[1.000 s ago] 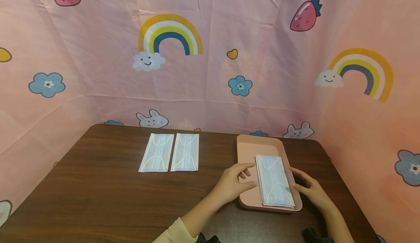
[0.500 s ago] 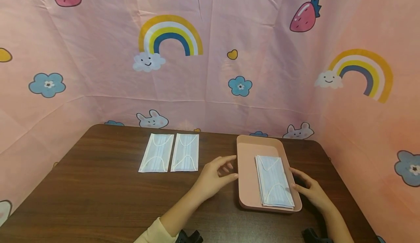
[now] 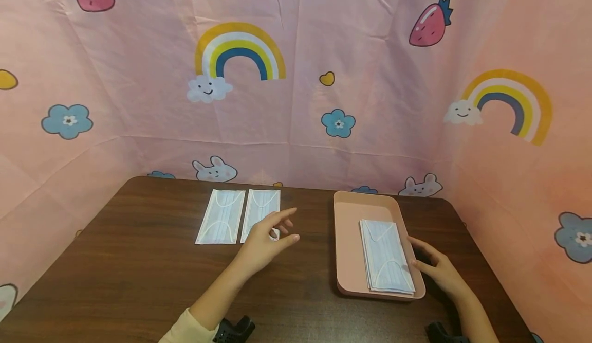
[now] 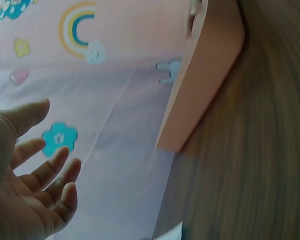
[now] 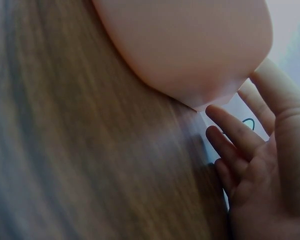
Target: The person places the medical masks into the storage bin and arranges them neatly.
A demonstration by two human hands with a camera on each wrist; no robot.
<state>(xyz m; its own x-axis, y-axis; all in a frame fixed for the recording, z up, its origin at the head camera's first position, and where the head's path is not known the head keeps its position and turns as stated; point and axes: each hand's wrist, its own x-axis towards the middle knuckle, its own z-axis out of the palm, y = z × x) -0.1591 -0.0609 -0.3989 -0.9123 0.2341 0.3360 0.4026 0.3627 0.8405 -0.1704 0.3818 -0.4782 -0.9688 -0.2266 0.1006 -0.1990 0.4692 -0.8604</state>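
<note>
Above brown table, left hand hovers, grip loose and empty; right hand open-fingered beside tray.

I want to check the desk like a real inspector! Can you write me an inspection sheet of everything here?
Surface: dark wooden table, bare around the things.
Job's things: stack of masks lying in the pink tray; two single masks lying flat side by side, left of the tray.
Clutter: nothing seen.
Hands: left hand open, fingers spread, holding nothing, at the near corner of the right-hand single mask. Right hand open, fingers against the tray's right edge.
Cables: nothing seen.
Surroundings: pink cloth with rainbows, strawberries, flowers and bunnies on three sides.
</note>
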